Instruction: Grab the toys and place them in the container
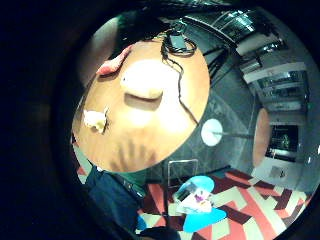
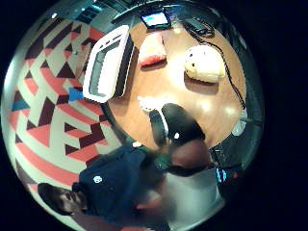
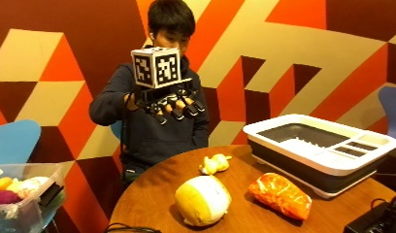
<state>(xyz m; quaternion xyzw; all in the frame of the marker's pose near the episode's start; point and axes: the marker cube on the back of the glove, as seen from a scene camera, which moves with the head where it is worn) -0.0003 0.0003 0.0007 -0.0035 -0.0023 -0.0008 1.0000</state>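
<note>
While the hand (image 3: pixel 166 104) hangs high above the worktop (image 3: pixel 250 213), fingers spread and holding nothing, three toys lie beside the container (image 3: pixel 321 150).

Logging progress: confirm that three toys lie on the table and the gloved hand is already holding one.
Wrong on the hand. The outside view shows the gloved right hand raised above the table, holding nothing. Three toys do lie on the table.

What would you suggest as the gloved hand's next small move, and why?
Probably lower the gloved right hand toward the small yellow plush toy, the toy nearest the person. The hand is raised above the round wooden table, fingers relaxed and holding nothing, while three toys lie on the table and the white-rimmed grey container seems empty.
</note>
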